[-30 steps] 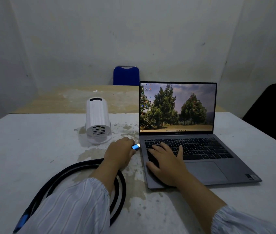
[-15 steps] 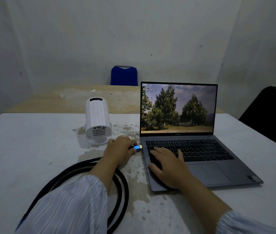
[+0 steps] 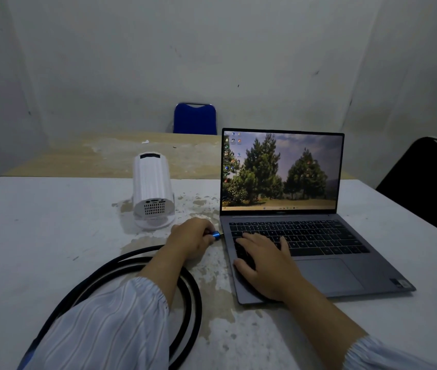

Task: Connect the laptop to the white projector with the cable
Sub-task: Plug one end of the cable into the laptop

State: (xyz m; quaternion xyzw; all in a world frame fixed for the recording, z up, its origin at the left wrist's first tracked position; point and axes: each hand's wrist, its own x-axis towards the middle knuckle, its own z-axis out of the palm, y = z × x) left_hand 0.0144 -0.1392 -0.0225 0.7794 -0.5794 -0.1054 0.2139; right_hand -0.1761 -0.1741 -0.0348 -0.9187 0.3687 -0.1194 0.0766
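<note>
An open grey laptop [image 3: 351, 265] sits on the white table [image 3: 38, 236], its screen showing trees. A white projector [image 3: 152, 188] stands upright to its left, vents and ports facing me. My left hand [image 3: 192, 237] grips the blue-tipped plug [image 3: 216, 234] of a black cable [image 3: 188, 303], and the plug's tip touches the laptop's left edge. The cable lies coiled under my left forearm. My right hand [image 3: 264, 265] rests flat on the laptop's left palm rest and keyboard, fingers spread.
A second, tan table [image 3: 105, 156] stands behind the white one, with a blue chair [image 3: 195, 118] against the wall. A black chair [image 3: 425, 180] stands at the right. The white table's surface is worn around the projector.
My left hand has moved the blue plug to the right, from a small gap until it meets the laptop's left edge. My right hand stays on the laptop.
</note>
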